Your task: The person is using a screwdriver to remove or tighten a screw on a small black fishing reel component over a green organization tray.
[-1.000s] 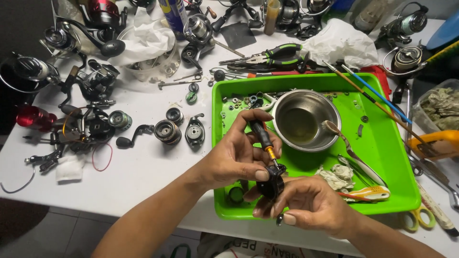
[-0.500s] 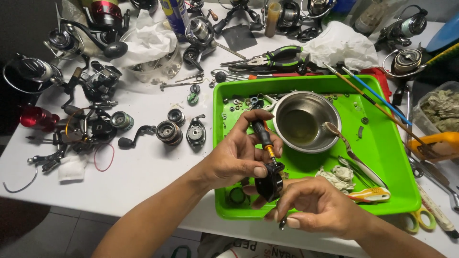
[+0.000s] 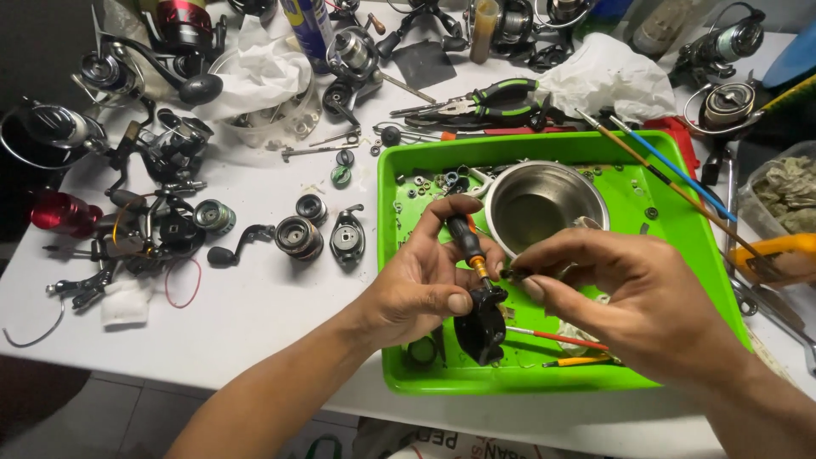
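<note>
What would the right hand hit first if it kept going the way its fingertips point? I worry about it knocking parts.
The right hand points left, so it would probably first meet the screwdriver and black reel part held by the left hand; depth is uncertain.

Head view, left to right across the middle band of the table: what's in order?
Red reel spool → black reel handle → round spool → left hand holding a screwdriver on a black reel body → right hand → orange-handled tool.
</note>
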